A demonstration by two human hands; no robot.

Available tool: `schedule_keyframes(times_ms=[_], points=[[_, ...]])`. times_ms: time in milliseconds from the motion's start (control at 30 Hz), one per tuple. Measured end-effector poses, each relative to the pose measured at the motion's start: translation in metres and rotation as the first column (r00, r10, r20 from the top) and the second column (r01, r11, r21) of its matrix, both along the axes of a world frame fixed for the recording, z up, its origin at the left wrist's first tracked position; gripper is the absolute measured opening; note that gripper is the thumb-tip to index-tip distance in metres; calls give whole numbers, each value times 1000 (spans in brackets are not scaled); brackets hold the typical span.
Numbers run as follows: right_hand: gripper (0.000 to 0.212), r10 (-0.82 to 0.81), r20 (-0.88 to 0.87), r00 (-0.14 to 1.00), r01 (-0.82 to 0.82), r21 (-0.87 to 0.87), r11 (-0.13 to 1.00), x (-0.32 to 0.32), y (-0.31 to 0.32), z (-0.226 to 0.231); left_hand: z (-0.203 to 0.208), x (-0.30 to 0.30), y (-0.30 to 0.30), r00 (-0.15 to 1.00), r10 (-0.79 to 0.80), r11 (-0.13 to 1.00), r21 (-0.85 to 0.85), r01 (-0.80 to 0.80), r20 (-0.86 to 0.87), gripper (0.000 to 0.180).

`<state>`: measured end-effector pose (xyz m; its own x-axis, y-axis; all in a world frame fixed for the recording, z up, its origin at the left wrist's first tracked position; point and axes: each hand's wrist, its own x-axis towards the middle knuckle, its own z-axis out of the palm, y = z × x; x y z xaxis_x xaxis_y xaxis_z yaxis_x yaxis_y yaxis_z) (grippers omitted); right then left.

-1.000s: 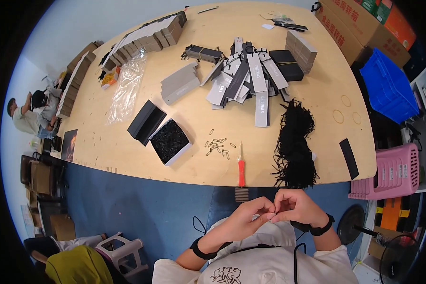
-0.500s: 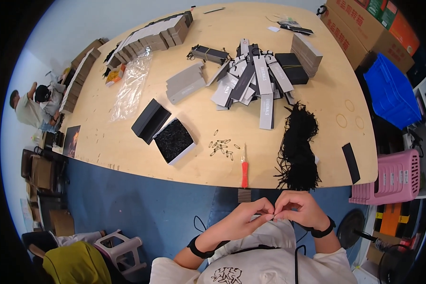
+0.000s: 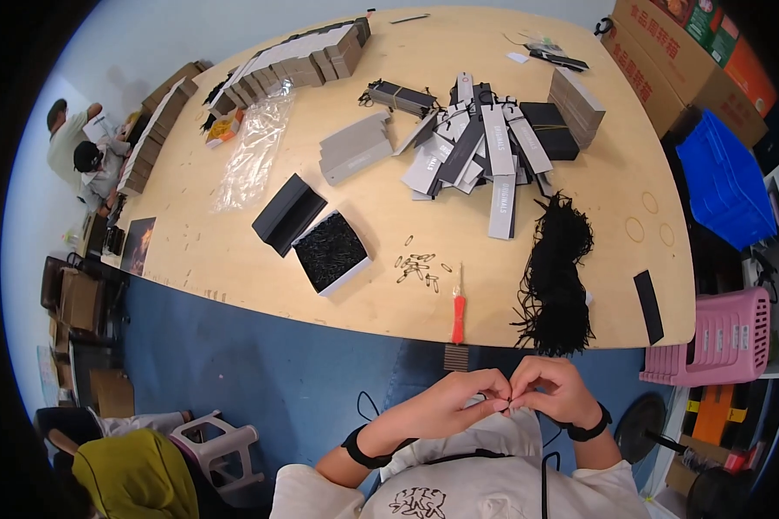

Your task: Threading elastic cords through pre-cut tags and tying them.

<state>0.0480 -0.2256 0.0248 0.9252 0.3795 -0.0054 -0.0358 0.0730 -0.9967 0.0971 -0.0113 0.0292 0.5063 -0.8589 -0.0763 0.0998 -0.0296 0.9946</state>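
Above my lap, just off the table's front edge, my left hand (image 3: 472, 396) and my right hand (image 3: 551, 387) meet fingertip to fingertip. Both are closed in a pinch; whatever lies between the fingertips is too small to make out. Nearest on the table is a bundle of black cords (image 3: 556, 272), beyond my right hand. A red-handled pick tool (image 3: 458, 318) with a thin tip lies beyond my left hand. Several small pin-like metal clips (image 3: 417, 268) are scattered beside it. Left of them, an open box (image 3: 348, 277) holds many small black pieces, its dark lid raised.
Black and grey printed tags (image 3: 499, 203) are heaped mid-table, near stacked grey cards (image 3: 577, 108). A clear plastic bag (image 3: 255, 147) lies left. A black strip (image 3: 647, 307) is by the right edge. Beside the table are a blue bin (image 3: 725, 182) and pink basket (image 3: 718, 337). Two people are far left.
My hands stay pinched together, with the fingers slightly shifted. The whole tabletop sits a little further right in view. At far left, one person's arm has moved, and a white sheet now shows.
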Motion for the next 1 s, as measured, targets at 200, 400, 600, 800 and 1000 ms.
schedule_keyframes(times_ms=[200,400,600,800,1000], points=[[13,-6,-74,997,10,51,999,2,8,3,2,1,6,1000,0,1000,3,0,13,9],[9,60,-58,997,-58,38,998,4,9,-3,-7,-3,9,1000,7,1000,5,-7,-8,10],[8,-61,-158,986,68,45,997,-2,12,-12,-22,-12,7,927,111,985,-86,-151,-359,13],[9,-175,-199,964,179,4,984,-9,15,-23,-23,-19,10,932,336,941,99,-324,-139,14],[10,-205,-286,936,216,6,976,-15,15,-31,-4,-24,11,894,397,853,277,-443,207,13]])
